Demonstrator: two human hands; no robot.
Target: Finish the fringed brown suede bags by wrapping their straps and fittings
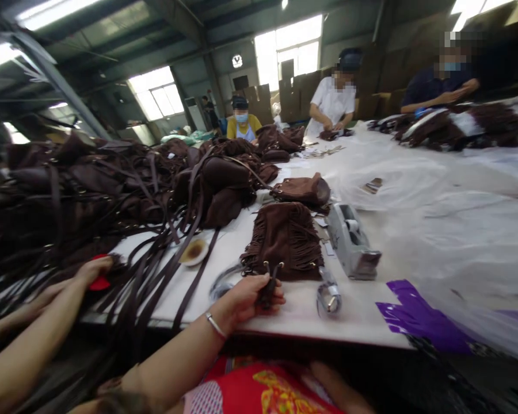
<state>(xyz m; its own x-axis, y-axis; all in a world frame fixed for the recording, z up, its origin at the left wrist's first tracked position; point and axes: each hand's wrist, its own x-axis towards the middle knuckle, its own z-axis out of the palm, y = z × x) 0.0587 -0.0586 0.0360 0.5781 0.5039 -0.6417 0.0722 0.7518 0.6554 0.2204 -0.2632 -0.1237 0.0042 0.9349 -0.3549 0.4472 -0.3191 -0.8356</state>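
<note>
My left hand (259, 296), with a silver bangle on its wrist, is closed around a dark brown tassel (266, 292) near the table's front edge. Just beyond it a brown suede bag (285, 238) with fringed sides lies flat, its cords running through metal eyelets toward my fingers. Part of my right arm (339, 388) shows low in shadow beside the red apron (271, 391); its fingers cannot be made out. A clear-wrapped coil with metal parts (328, 298) lies right of the bag.
A grey tape dispenser (354, 244) stands right of the bag, near purple plastic (418, 316). Brown bags and straps (125, 190) pile up on the left, beside a small dish (194, 252). Another person's arms (47, 316) reach in there. Several people work across the table.
</note>
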